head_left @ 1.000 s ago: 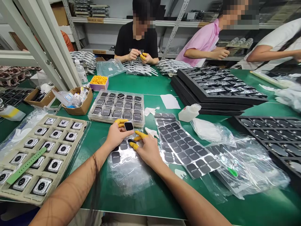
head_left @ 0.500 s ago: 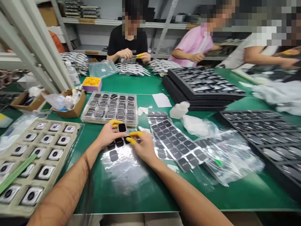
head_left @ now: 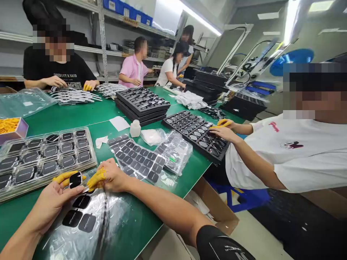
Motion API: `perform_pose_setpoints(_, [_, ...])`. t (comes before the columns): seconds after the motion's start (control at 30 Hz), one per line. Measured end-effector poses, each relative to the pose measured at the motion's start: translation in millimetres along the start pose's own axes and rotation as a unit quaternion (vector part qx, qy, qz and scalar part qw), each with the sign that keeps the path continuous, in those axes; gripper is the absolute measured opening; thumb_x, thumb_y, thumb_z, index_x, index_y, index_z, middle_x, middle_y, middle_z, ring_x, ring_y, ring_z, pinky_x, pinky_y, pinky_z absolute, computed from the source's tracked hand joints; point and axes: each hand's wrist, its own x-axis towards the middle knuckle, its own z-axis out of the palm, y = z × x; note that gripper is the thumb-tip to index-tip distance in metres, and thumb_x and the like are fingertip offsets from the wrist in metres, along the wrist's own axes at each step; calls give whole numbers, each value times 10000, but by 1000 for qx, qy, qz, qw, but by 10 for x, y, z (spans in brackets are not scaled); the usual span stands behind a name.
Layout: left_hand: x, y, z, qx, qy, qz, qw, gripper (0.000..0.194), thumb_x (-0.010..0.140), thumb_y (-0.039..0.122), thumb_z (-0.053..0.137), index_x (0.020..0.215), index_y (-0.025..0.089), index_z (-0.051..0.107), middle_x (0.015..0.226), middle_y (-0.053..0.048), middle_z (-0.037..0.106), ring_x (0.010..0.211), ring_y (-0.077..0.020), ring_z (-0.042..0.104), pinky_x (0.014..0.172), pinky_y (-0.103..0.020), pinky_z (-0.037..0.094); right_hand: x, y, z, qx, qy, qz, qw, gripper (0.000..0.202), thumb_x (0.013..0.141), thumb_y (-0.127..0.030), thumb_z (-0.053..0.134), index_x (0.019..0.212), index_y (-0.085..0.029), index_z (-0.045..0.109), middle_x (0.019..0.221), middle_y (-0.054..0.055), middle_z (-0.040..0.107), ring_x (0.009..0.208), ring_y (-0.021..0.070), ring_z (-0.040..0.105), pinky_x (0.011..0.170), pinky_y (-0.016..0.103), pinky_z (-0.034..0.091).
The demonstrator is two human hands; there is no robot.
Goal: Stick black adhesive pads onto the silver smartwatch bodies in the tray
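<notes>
My left hand (head_left: 51, 204) pinches a square smartwatch body (head_left: 75, 180) with a dark glossy screen between thumb and yellow-cotted fingers. Close by its right edge, my right hand (head_left: 115, 177) has its yellow-cotted fingertips pressed together; what they hold, if anything, is hidden. Beneath both hands lies a clear film sheet (head_left: 69, 238) with several black square stickers (head_left: 72, 218) on it. Behind my left hand stands a clear tray (head_left: 90, 155) of square dark pieces in rows.
Sticker sheets (head_left: 141, 159), a white bottle (head_left: 135, 129) and a plastic bag (head_left: 180, 153) lie beyond my right hand. Stacked black foam trays (head_left: 141, 104) stand farther back. A co-worker's hands (head_left: 225, 130) work over a black tray (head_left: 195, 133) at right. Orange finger cots (head_left: 9, 125) fill a box.
The view has swung right, bringing the co-worker in white into sight. The watch body stays in my left hand, and my right fingers have come closer to its edge.
</notes>
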Motion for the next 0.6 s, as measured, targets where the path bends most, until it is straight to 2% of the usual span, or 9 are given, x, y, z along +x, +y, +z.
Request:
perform_pose_setpoints(0.1, [4, -4, -8, -32, -43, -25, 998, 687, 558, 273, 931, 1163, 255, 606, 898, 5, 783, 805, -207, 754, 704, -256, 616, -8, -17, 17, 3, 5, -4, 1000, 149, 895, -233, 661, 1021, -265, 735, 1013, 5, 727, 1024, 161, 555, 953, 390, 256])
perform_pose_setpoints(0.2, [11, -14, -28, -31, -43, -18, 998, 714, 556, 257, 932, 1177, 222, 582, 975, -44, 778, 863, -240, 760, 726, -268, 624, -16, -55, 30, -4, 3, -4, 1000, 192, 884, -164, 654, 1007, -284, 740, 964, -10, 739, 1024, 176, 549, 947, 414, 246])
perform_pose_setpoints(0.3, [26, -27, -58, -18, -38, -11, 999, 733, 544, 262, 935, 1179, 206, 573, 936, -55, 776, 834, -242, 763, 731, -282, 624, -24, -93, -32, 8, -7, -7, 1000, 164, 863, -166, 684, 929, -297, 755, 1010, 2, 744, 1060, 203, 532, 953, 439, 264])
perform_pose_setpoints(0.37, [55, -41, -100, 5, -23, -2, 1000, 746, 542, 292, 930, 1189, 196, 572, 893, -57, 776, 789, -241, 761, 720, -299, 621, -33, -122, -136, 76, 2, -9, 997, 79, 858, -236, 713, 867, -297, 763, 1113, 21, 722, 1107, 221, 522, 980, 457, 291])
perform_pose_setpoints(0.4, [74, -49, -127, 29, -7, 4, 1000, 750, 545, 318, 923, 1196, 190, 573, 867, -59, 776, 764, -245, 760, 704, -309, 618, -39, -140, -201, 144, 17, -9, 989, 38, 850, -289, 731, 828, -288, 762, 1132, 29, 711, 1104, 223, 534, 992, 461, 314])
perform_pose_setpoints(0.43, [92, -56, -154, 66, 14, 12, 998, 745, 554, 348, 911, 1199, 186, 577, 849, -62, 775, 749, -252, 758, 688, -318, 613, -45, -161, -268, 234, 35, -4, 972, 80, 835, -344, 749, 794, -275, 757, 1106, 35, 710, 1068, 218, 561, 987, 456, 350])
perform_pose_setpoints(0.47, [105, -63, -179, 113, 41, 25, 992, 723, 567, 379, 894, 1194, 184, 589, 848, -65, 775, 756, -262, 757, 684, -325, 608, -50, -184, -331, 338, 52, 12, 940, 143, 806, -396, 772, 765, -261, 748, 1034, 37, 714, 999, 208, 595, 959, 443, 398])
perform_pose_setpoints(0.53, [108, -78, -199, 225, 116, 61, 966, 617, 603, 433, 845, 1130, 188, 638, 880, -76, 775, 838, -294, 755, 730, -353, 600, -54, -229, -419, 524, 78, 81, 844, 251, 713, -467, 829, 741, -237, 732, 858, 20, 701, 829, 182, 630, 840, 398, 485])
perform_pose_setpoints(0.6, [77, -104, -154, 317, 210, 105, 919, 476, 635, 479, 796, 1001, 195, 689, 895, -89, 774, 930, -329, 739, 804, -388, 586, -48, -266, -438, 614, 97, 179, 762, 326, 622, -467, 879, 790, -226, 737, 775, 0, 687, 742, 160, 631, 745, 348, 513])
